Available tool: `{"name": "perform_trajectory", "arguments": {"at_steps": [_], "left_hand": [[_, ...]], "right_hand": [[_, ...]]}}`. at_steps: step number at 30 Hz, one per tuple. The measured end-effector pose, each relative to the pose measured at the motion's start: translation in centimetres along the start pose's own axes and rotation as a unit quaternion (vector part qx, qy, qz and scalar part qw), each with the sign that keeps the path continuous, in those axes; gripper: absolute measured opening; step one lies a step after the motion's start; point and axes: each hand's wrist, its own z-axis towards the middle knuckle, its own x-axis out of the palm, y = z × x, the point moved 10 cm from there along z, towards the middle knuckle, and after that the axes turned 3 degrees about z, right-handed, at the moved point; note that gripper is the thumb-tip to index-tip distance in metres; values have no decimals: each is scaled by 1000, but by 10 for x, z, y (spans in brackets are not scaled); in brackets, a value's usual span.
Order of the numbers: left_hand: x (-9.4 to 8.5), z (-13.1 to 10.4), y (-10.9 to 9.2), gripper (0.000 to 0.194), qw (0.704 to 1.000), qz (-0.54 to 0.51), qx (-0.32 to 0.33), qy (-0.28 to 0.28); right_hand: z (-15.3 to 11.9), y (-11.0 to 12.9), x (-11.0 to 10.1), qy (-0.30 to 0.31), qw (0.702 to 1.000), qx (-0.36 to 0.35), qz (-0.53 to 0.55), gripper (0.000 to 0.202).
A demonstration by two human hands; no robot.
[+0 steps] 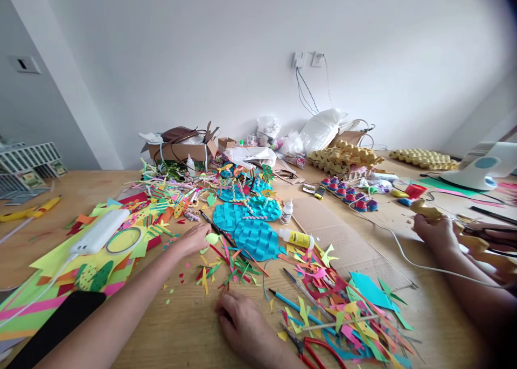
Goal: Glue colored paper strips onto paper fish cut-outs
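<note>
My left hand (197, 239) reaches over the table, fingers closed at a small light green paper piece (212, 239). Close to it lie a dark slim pen-like stick (218, 228) and a round blue textured piece (256, 241). My right hand (244, 323) rests on the wood nearer to me, fingers curled in; whatever it may hold is hidden. Between and beyond the hands are scattered green, orange and pink paper scraps (232, 266). Right of my right hand lie red-handled pliers (313, 353) and a blue pencil (301, 310).
On the right, another person's hands (438, 234) hold an egg-carton piece (428, 211) and dark scissors (484, 234). A glue bottle (297, 238) lies beside cardboard (335, 234). A white power bank (100, 230) sits on coloured paper at left. A white cable (404, 253) crosses the table.
</note>
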Motion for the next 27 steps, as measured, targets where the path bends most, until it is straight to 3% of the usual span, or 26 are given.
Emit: {"name": "perform_trajectory", "arguments": {"at_steps": [9,18,22,27], "left_hand": [[-9,10,5,28,991,-131,-29,6],[-43,2,0,15,955,-291,-16,-47],[-52,0,-2,23,946,-315,-11,-69],[-50,1,-2,21,947,-309,-24,-80]], "right_hand": [[1,-3,2,10,1000,19,-3,23],[1,-6,5,1,1000,10,-1,22],[1,-5,4,-2,1000,8,-2,22],[2,-5,3,-4,1000,9,-3,21]]}}
